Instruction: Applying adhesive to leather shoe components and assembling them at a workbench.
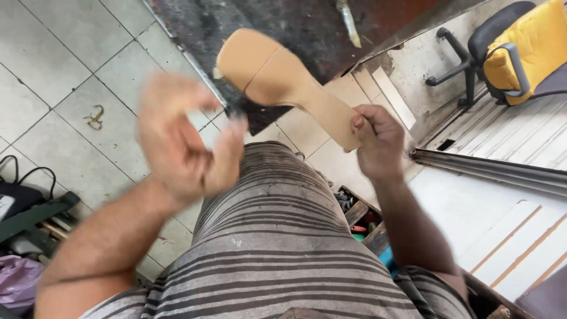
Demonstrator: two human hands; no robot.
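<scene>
Right hand (378, 145) pinching the narrow end of a tan shoe sole (283, 80), thumb on top, fingers curled under — sole held up in the air over the lap, wide end pointing away toward the dark mat (295, 23). Left hand (183, 139) blurred, fingers loose & half-curled, gripping nothing, just beside the sole's wide end. Striped shirt (277, 236) below. Tiled floor (53, 71) at left; office chair w/ yellow cushion (531, 47) top right.
</scene>
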